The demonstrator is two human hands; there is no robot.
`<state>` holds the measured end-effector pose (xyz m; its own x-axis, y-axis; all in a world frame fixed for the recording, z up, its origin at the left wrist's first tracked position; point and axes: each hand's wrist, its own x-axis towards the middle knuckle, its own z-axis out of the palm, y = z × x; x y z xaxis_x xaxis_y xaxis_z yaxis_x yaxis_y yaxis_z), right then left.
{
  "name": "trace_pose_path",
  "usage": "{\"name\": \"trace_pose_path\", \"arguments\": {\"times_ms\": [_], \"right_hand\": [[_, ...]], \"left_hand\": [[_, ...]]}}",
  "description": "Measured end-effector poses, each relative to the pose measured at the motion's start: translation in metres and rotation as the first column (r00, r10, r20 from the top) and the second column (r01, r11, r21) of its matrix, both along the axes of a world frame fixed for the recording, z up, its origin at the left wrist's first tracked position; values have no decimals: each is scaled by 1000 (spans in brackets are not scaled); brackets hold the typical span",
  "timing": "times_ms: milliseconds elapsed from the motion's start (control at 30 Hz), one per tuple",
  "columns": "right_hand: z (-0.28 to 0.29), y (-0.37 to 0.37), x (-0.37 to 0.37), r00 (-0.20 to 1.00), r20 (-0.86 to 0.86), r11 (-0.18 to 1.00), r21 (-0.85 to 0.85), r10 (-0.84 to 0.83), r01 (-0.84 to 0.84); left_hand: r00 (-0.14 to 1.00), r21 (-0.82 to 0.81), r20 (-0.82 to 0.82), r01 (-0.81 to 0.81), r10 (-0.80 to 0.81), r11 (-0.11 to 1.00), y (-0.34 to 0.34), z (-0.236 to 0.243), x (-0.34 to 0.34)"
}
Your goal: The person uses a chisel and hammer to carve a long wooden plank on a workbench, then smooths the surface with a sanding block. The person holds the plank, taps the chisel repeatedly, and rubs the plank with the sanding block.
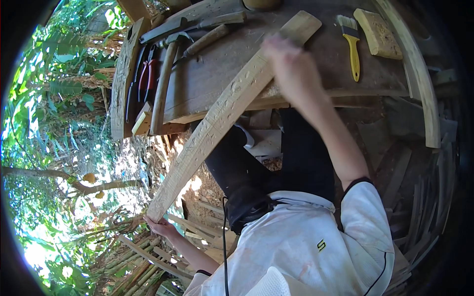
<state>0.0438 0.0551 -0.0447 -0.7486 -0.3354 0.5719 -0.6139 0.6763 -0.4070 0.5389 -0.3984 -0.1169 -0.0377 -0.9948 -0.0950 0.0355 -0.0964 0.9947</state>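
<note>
A long wooden board (217,123), its face pitted with small nicks, slants from the far middle of the workbench down to the near left, past the bench's front edge. My left hand (161,228) is closed round its near end. Over the board's far part is my right hand (286,56), smeared by motion; its fingers and anything in them cannot be made out. The board's far end (305,23) lies on the bench top, just beyond my right hand.
On the workbench (217,69), a claw hammer (165,81), red-handled pliers (147,79) and wooden-handled tools (210,39) lie left. A yellow-handled paintbrush (353,52) and a curved wood block (377,34) lie right. Wood strips (419,217) cover the ground at right.
</note>
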Motion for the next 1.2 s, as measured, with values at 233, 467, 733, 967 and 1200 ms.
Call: {"name": "trace_pose_path", "arguments": {"times_ms": [233, 467, 733, 967, 1200], "right_hand": [[3, 11, -7, 1000, 0, 1000, -17, -1, 1], [-4, -63, 103, 909, -37, 908, 64, 416, -413], [12, -134, 182, 835, -136, 838, -50, 532, -543], [-8, -92, 110, 982, 10, 982, 29, 187, -187], [-7, -183, 252, 741, 108, 727, 147, 662, -671]], "left_hand": [[992, -17, 120, 43, -40, 999, 17, 5, 7], [998, -79, 34, -43, 46, 996, 30, 18, -16], [996, -114, 58, -57, 64, 992, 46, 12, -46], [998, -85, -25, -58, 56, 995, 70, 17, -75], [801, -676, 590, 419, 104, 606, 107, -10, -95]]}}
